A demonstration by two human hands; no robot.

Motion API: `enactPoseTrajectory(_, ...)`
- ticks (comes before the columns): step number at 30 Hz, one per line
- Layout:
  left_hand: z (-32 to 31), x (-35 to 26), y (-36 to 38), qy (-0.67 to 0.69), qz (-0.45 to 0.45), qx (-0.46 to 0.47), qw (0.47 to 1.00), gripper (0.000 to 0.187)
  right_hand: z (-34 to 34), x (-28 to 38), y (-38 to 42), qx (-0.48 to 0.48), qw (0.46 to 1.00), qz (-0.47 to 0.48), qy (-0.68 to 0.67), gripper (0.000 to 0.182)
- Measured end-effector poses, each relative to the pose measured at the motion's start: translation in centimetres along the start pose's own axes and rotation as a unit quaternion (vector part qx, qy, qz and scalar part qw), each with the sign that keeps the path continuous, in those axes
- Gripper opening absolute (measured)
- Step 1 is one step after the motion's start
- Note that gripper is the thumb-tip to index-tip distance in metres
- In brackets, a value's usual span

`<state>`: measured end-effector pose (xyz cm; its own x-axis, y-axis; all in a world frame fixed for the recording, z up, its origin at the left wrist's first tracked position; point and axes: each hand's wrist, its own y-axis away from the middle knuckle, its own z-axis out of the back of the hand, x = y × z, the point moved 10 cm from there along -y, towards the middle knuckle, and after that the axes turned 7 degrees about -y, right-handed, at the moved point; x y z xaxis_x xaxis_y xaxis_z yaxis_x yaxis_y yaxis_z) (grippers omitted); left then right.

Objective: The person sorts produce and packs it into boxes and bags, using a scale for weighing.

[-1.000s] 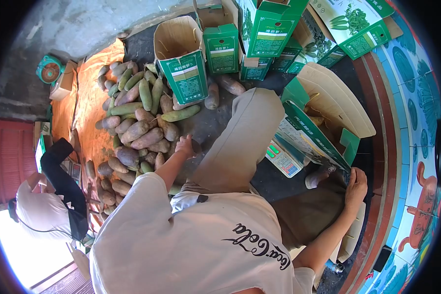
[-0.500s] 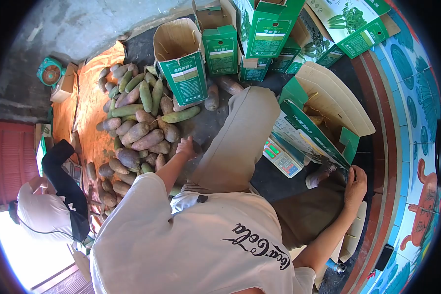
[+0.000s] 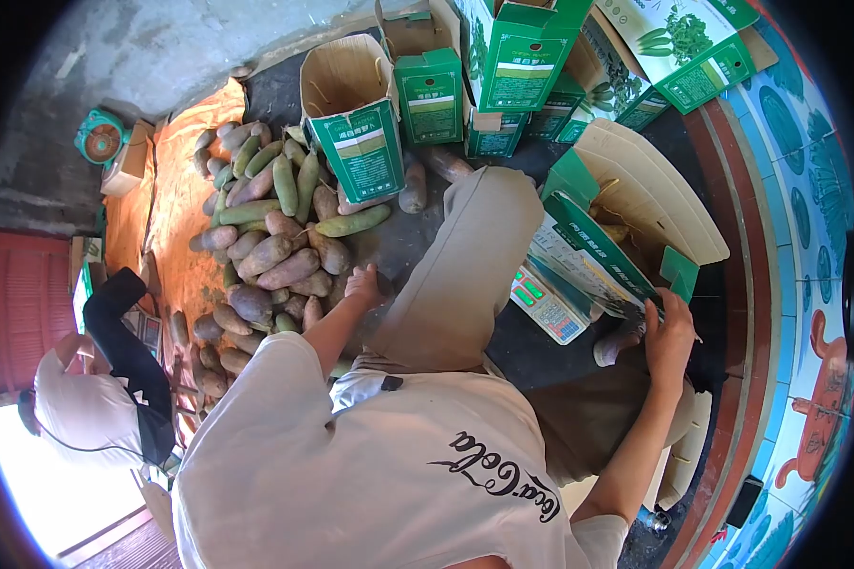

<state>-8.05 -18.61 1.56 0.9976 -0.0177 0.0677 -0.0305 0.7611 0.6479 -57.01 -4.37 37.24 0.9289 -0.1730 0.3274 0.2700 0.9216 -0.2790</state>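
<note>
My left hand (image 3: 362, 287) is low beside the heap of radishes (image 3: 266, 251), its fingers curled against one dark, rounded radish (image 3: 383, 287), mostly hidden by the hand and my knee. At the lower corner of an open green-and-white carton (image 3: 593, 251), my right hand (image 3: 669, 339) grips the edge with bent fingers. The carton leans with its mouth toward the right, and some radishes show dimly inside. It sits on a digital scale (image 3: 552, 313) with lit green displays.
Several green cartons (image 3: 361, 161) stand ahead, some with open tops. An orange sheet (image 3: 176, 199) lies under the heap. A teal fan (image 3: 99, 137) is at far left. Another person (image 3: 85, 403) sits at left. Tiled wall (image 3: 797, 190) borders the right.
My right hand has shifted up and left along the carton's lower corner, with its fingers now over the edge. My left hand and the heap look the same.
</note>
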Motion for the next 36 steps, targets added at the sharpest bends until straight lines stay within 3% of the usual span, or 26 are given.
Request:
enactPoseTrajectory(4,-0.1,0.0,0.2,-0.006,0.008,-0.003,1.000,0.086,-1.3,2.2,-0.9,-0.023,0.999,0.045,-0.013,0.021)
enactPoseTrajectory(11,-0.8,0.5,-0.9,-0.026,0.005,-0.021,0.999,0.046,-0.9,2.4,-0.6,-0.048,0.998,0.033,-0.022,0.015)
enactPoseTrajectory(14,-1.1,2.3,-1.9,0.032,0.025,-0.025,0.999,0.048,-0.5,2.7,-0.5,-0.063,0.997,0.039,-0.035,0.015)
enactPoseTrajectory(19,5.6,2.4,1.3,0.120,-0.009,-0.098,0.988,0.091,-0.5,2.7,-0.2,-0.049,0.997,0.041,-0.045,0.015)
enactPoseTrajectory(23,14.8,2.4,5.2,0.223,-0.072,-0.291,0.928,0.090,-0.7,2.7,0.1,-0.040,0.997,0.048,-0.044,0.015)
enactPoseTrajectory(27,27.9,-1.8,14.0,0.375,-0.131,-0.390,0.830,0.082,-0.6,2.8,0.3,-0.054,0.995,0.066,-0.044,0.015)
enactPoseTrajectory(30,35.0,-7.2,19.5,0.453,-0.225,-0.402,0.763,0.073,-0.6,2.8,0.5,-0.063,0.995,0.072,-0.040,0.015)
enactPoseTrajectory(36,39.5,-21.9,23.8,0.386,-0.447,-0.325,0.738,0.068,-0.5,2.5,0.6,-0.089,0.993,0.075,-0.032,0.016)
